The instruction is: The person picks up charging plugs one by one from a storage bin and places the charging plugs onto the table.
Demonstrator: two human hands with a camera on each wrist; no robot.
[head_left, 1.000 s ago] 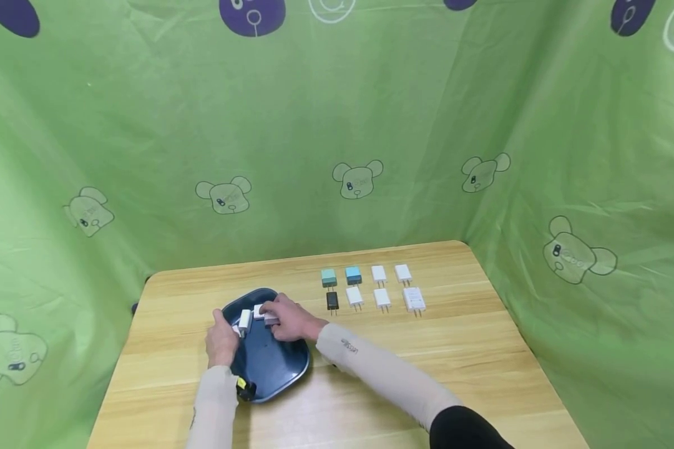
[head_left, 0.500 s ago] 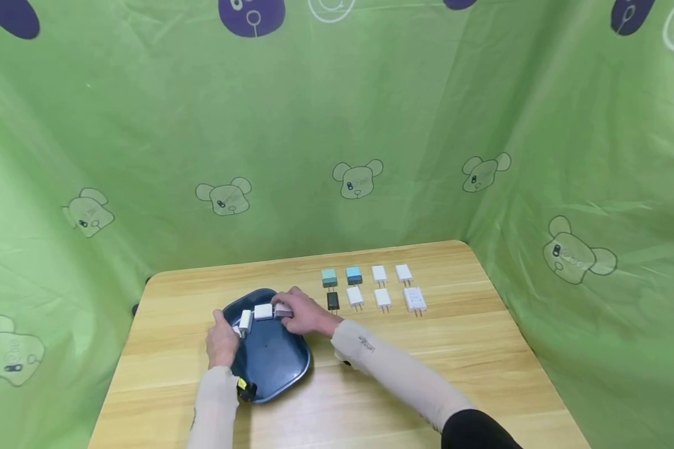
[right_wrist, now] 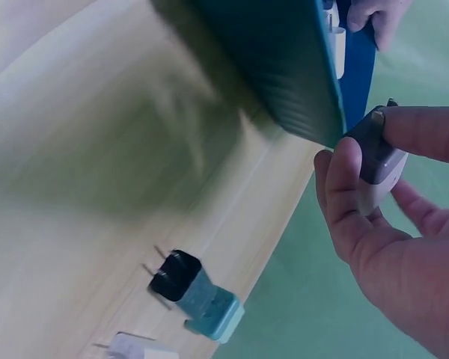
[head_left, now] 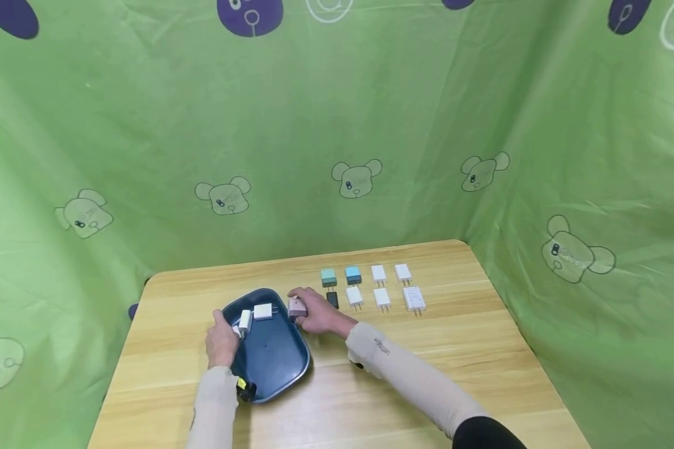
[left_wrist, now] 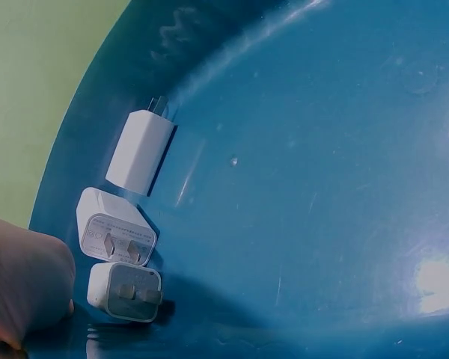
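My left hand [head_left: 222, 340] grips the left rim of a dark blue plastic tray [head_left: 275, 368]. Between the thumb and fingers of my right hand [head_left: 318, 313] is a plug charger [right_wrist: 382, 157], pale pinkish with a dark grey end, just outside the tray's right rim. Inside the tray, along its wall, lie three white plug chargers: one on its side [left_wrist: 141, 152], one with its prongs facing the left wrist camera [left_wrist: 116, 224], and a shorter one [left_wrist: 125, 292] beside my left hand.
Two rows of plug chargers lie on the wooden table [head_left: 455, 362] right of the tray, including a green one [head_left: 328, 277], a blue one [head_left: 352, 274], a black one [head_left: 332, 300] and several white ones [head_left: 414, 299]. A green patterned curtain [head_left: 292, 218] encloses the table.
My right hand has moved right with the pinkish-grey charger, from inside the tray to past its right rim. The left hand keeps its place on the rim.
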